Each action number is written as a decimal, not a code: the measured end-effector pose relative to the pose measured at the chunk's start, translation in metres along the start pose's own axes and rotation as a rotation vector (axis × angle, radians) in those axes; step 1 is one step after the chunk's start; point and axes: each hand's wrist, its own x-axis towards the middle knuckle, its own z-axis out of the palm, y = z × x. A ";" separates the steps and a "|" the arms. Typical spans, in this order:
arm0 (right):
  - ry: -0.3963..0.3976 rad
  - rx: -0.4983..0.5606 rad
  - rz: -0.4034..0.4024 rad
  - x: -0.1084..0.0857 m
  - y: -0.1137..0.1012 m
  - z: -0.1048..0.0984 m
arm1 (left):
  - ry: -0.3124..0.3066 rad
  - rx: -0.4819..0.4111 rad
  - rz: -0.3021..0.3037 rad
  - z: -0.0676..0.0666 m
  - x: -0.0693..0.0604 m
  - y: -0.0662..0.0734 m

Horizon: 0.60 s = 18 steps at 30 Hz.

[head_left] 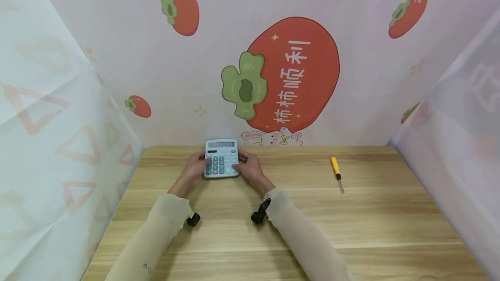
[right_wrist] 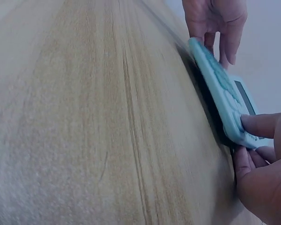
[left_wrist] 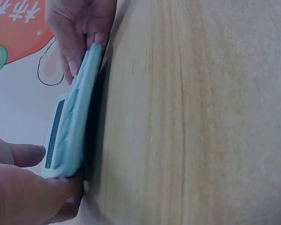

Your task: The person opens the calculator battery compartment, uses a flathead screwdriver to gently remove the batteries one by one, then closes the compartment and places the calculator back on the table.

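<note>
A light blue calculator [head_left: 221, 159] is held at the back edge of the wooden table, its display facing up. The left hand [head_left: 193, 168] grips its left side, thumb on the front face and fingers beneath. On the right side, the right hand [head_left: 251, 167] pinches it the same way. In the left wrist view the calculator [left_wrist: 77, 117] shows edge-on, slightly off the tabletop, between the left hand [left_wrist: 30, 187] and the right hand [left_wrist: 84, 28]. The right wrist view shows a dark gap under the calculator [right_wrist: 220, 93], with the right hand [right_wrist: 267, 154] near its lower corner.
A screwdriver [head_left: 336, 168] with a yellow handle lies on the table [head_left: 375, 220] at the right. Behind the table stands a patterned cloth wall [head_left: 363, 99], and further cloth [head_left: 47, 142] hangs at the left and right sides.
</note>
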 end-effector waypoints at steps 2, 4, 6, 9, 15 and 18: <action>-0.002 0.020 0.008 -0.001 -0.001 0.000 | -0.004 -0.020 0.014 0.001 -0.001 0.001; -0.002 0.036 0.015 -0.001 -0.001 -0.001 | -0.004 -0.037 0.027 0.002 -0.001 0.002; -0.002 0.053 0.020 -0.001 -0.001 -0.002 | 0.001 -0.055 0.034 0.004 -0.002 0.004; 0.006 0.058 0.027 -0.001 -0.001 -0.002 | 0.017 -0.068 0.030 0.005 -0.002 0.005; 0.032 0.087 0.043 -0.001 0.000 -0.001 | 0.023 -0.062 0.039 0.005 -0.003 0.005; 0.046 0.122 0.056 0.000 -0.001 -0.002 | 0.019 -0.060 0.049 0.004 -0.004 0.004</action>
